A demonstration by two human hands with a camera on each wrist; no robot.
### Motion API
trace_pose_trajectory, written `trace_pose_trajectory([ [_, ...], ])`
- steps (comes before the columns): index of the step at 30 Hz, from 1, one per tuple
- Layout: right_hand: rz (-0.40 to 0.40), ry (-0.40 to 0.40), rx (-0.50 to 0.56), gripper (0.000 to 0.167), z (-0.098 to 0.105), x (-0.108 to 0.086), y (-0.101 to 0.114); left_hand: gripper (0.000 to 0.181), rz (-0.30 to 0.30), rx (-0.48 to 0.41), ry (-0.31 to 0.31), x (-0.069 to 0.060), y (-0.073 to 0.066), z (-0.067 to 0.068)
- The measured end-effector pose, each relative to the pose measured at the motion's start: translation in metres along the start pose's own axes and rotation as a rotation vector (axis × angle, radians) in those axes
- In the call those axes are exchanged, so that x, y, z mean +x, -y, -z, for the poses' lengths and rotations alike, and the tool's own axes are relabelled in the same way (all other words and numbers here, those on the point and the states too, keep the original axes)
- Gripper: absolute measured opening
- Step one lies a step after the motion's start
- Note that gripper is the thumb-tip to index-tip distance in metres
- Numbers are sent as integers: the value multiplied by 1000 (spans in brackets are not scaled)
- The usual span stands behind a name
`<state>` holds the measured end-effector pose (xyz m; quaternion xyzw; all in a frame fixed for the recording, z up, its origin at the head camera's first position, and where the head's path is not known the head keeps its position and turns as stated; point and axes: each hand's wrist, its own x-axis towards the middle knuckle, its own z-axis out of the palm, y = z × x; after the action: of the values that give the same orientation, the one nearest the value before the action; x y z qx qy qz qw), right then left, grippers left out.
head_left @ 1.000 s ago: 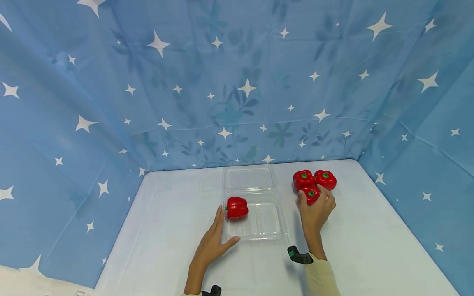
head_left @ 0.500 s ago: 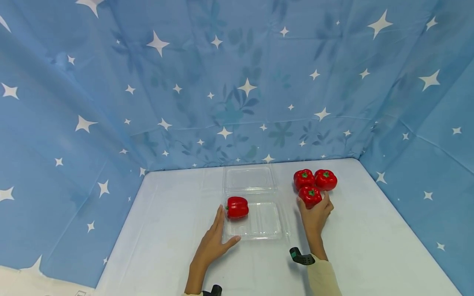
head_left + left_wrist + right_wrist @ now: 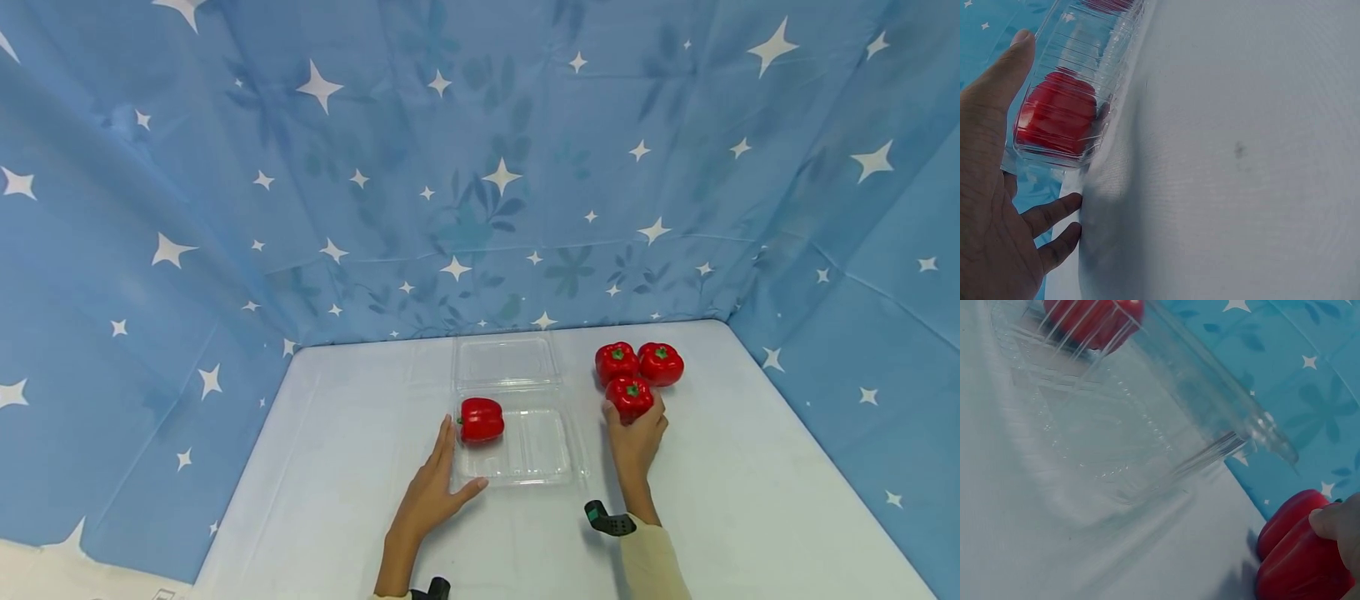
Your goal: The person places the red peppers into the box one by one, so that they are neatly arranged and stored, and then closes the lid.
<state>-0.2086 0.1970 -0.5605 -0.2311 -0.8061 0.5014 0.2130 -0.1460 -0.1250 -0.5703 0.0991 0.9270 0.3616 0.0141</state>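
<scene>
We see smooth, glossy red peppers (image 3: 482, 421), a clear container (image 3: 546, 442) of shiny, ridged plastic, a matt white cloth-like tabletop (image 3: 352, 442) and a creased, fabric-like blue backdrop (image 3: 405, 208).

No lettering, label, brand, number or sign can be read on anything in any view.

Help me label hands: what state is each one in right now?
Left hand: open, holding nothing, at the clear container.
Right hand: closed, gripping a red pepper, the nearest of three clustered together.
</scene>
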Motion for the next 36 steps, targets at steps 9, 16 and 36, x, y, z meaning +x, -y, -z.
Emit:
trace_pose_trajectory([
  [9, -29, -38, 52, 87, 3, -1, 1, 103, 2, 3, 0, 1, 0, 0],
  [16, -11, -98, 107, 83, 5, -2, 5, 103, -10, 12, -2, 1, 1, -1],
  [36, 156, -99, 165, 83, 8, -5, 11, 102, -15, -6, -7, 1, 1, -2],
])
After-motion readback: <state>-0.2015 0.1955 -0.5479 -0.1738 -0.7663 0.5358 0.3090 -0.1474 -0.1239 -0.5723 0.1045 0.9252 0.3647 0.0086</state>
